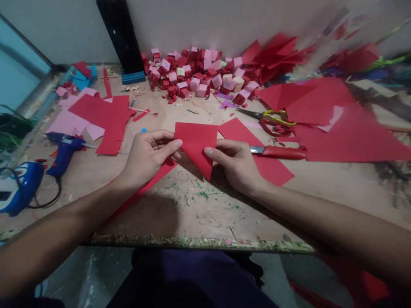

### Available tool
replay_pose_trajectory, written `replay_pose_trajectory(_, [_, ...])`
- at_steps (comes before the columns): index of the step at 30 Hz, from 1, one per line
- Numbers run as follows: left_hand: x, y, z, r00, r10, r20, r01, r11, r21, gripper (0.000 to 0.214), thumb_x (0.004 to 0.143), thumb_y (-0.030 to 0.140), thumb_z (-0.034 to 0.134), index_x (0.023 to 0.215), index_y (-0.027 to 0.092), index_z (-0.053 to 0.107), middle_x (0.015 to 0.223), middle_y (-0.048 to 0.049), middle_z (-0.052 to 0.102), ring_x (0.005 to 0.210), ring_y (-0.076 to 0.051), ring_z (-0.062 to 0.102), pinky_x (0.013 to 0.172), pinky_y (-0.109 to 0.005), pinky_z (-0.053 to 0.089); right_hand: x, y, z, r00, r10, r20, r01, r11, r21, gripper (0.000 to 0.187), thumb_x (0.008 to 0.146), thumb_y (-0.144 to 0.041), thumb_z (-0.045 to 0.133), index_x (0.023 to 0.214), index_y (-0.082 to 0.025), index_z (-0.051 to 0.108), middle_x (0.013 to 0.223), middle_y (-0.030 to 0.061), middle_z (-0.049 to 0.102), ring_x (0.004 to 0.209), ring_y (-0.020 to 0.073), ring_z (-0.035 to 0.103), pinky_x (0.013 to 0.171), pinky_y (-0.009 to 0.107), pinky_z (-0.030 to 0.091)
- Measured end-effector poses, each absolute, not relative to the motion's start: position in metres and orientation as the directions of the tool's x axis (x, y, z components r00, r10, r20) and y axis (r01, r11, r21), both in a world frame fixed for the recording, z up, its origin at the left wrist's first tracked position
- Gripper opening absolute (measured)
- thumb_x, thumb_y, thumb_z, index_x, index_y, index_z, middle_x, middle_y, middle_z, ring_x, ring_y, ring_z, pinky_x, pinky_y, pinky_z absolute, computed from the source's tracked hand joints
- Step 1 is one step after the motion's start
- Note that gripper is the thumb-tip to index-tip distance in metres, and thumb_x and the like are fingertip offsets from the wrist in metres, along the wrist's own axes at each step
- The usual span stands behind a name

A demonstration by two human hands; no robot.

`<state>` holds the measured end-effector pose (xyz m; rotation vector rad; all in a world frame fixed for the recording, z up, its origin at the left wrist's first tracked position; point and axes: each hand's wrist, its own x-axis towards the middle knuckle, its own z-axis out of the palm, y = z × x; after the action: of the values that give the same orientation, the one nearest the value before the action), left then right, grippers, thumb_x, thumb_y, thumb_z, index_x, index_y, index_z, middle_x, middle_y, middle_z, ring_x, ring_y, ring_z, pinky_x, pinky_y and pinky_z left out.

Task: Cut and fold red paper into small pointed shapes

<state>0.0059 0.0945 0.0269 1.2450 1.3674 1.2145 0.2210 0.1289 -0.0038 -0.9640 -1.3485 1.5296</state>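
A piece of red paper [201, 143] with a pointed lower corner is held up between my two hands, above the table. My left hand [152, 154] pinches its left edge between thumb and fingers. On the other side, my right hand [234, 160] grips the right edge, thumb in front and fingers behind. Beneath my right hand lies a flat red paper strip [272, 169]. Close to its fingers is a knife with a red handle [284, 152], its blade partly hidden. Another red sheet [141, 192] lies under my left forearm.
Scissors [269, 117] with yellow and red handles lie behind the knife. Small pink and red paper cubes [201, 75] are heaped at the back. Large red sheets [337, 124] cover the right. A blue glue gun [66, 152] and cut paper [112, 119] lie left.
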Motion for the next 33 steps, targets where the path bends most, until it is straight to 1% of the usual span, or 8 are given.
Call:
replay_pose_trajectory(4, [0.007, 0.094, 0.029, -0.068, 0.998, -0.004, 0.144, 0.014, 0.989, 0.018, 0.083, 0.032, 0.082, 0.08, 0.016, 0.074, 0.066, -0.0033, 0.074, 0.063, -0.017, 0.073, 0.062, -0.027, 0.06, 0.219, 0.129, -0.003, -0.31, 0.951, -0.009, -0.121, -0.049, -0.992, 0.022, 0.08, -0.042, 0.09, 0.08, -0.022, 0.082, 0.074, 0.0019, 0.072, 0.067, 0.0165, 0.06, 0.066, 0.032, 0.051])
replay_pose_trajectory(10, [0.007, 0.095, 0.028, -0.047, 0.999, -0.018, 0.101, 0.023, 0.995, 0.015, 0.083, 0.029, 0.081, 0.081, 0.016, 0.074, 0.067, -0.0032, 0.076, 0.063, -0.017, 0.074, 0.063, -0.027, 0.062, 0.218, 0.128, 0.001, -0.317, 0.948, -0.017, -0.133, -0.062, -0.989, 0.016, 0.079, -0.036, 0.089, 0.081, -0.022, 0.083, 0.078, 0.0028, 0.076, 0.065, 0.0153, 0.06, 0.061, 0.03, 0.05])
replay_pose_trajectory(16, [0.005, 0.097, 0.022, -0.039, 0.999, -0.017, 0.02, 0.018, 1.0, 0.01, 0.082, 0.022, 0.079, 0.09, 0.016, 0.077, 0.067, -0.0023, 0.076, 0.062, -0.016, 0.074, 0.062, -0.026, 0.061, 0.22, 0.131, -0.001, -0.293, 0.956, 0.017, -0.147, -0.027, -0.989, 0.005, 0.08, -0.023, 0.082, 0.076, -0.023, 0.083, 0.067, -0.0015, 0.066, 0.06, 0.0116, 0.049, 0.058, 0.028, 0.041])
replay_pose_trajectory(20, [0.0, 0.096, 0.02, -0.004, 0.999, -0.048, -0.016, 0.048, 0.999, 0.013, 0.083, 0.023, 0.074, 0.094, 0.019, 0.079, 0.071, -0.0035, 0.077, 0.066, -0.018, 0.077, 0.063, -0.028, 0.063, 0.221, 0.132, -0.004, -0.268, 0.963, 0.019, -0.123, -0.014, -0.992, 0.018, 0.079, -0.018, 0.077, 0.088, -0.03, 0.088, 0.063, -0.0022, 0.066, 0.058, 0.0127, 0.047, 0.056, 0.029, 0.038])
replay_pose_trajectory(23, [-0.003, 0.095, 0.022, 0.029, 0.993, -0.112, -0.072, 0.113, 0.991, 0.018, 0.087, 0.031, 0.066, 0.092, 0.019, 0.078, 0.071, -0.0052, 0.077, 0.065, -0.02, 0.077, 0.061, -0.03, 0.064, 0.222, 0.13, -0.003, -0.26, 0.965, 0.027, -0.06, 0.012, -0.998, 0.018, 0.08, -0.019, 0.077, 0.087, -0.031, 0.089, 0.065, -0.0004, 0.071, 0.059, 0.0135, 0.051, 0.055, 0.029, 0.039])
replay_pose_trajectory(25, [-0.003, 0.095, 0.025, 0.027, 0.991, -0.132, -0.081, 0.134, 0.988, 0.021, 0.09, 0.038, 0.066, 0.088, 0.019, 0.075, 0.07, -0.0043, 0.074, 0.062, -0.019, 0.074, 0.058, -0.029, 0.062, 0.223, 0.128, -0.001, -0.274, 0.961, 0.027, -0.002, 0.027, -1.0, 0.019, 0.081, -0.02, 0.076, 0.089, -0.031, 0.089, 0.069, 0.0005, 0.074, 0.058, 0.0135, 0.053, 0.053, 0.028, 0.039])
replay_pose_trajectory(29, [0.001, 0.095, 0.03, 0.078, 0.982, -0.17, 0.019, 0.169, 0.985, 0.02, 0.086, 0.038, 0.078, 0.088, 0.018, 0.072, 0.073, -0.0009, 0.07, 0.06, -0.014, 0.068, 0.057, -0.025, 0.057, 0.225, 0.127, 0.002, -0.325, 0.945, 0.041, 0.077, 0.069, -0.995, 0.032, 0.081, -0.015, 0.065, 0.096, -0.029, 0.09, 0.071, 0.0008, 0.076, 0.056, 0.0132, 0.054, 0.051, 0.026, 0.039])
replay_pose_trajectory(33, [0.003, 0.094, 0.032, 0.172, 0.965, -0.2, 0.139, 0.177, 0.974, 0.025, 0.093, 0.038, 0.07, 0.086, 0.014, 0.074, 0.069, -0.0023, 0.068, 0.058, -0.011, 0.061, 0.057, -0.023, 0.05, 0.226, 0.127, 0.001, -0.344, 0.937, 0.06, 0.079, 0.093, -0.993, 0.037, 0.079, -0.012, 0.063, 0.099, -0.027, 0.09, 0.076, 0.0018, 0.078, 0.061, 0.014, 0.057, 0.054, 0.027, 0.042])
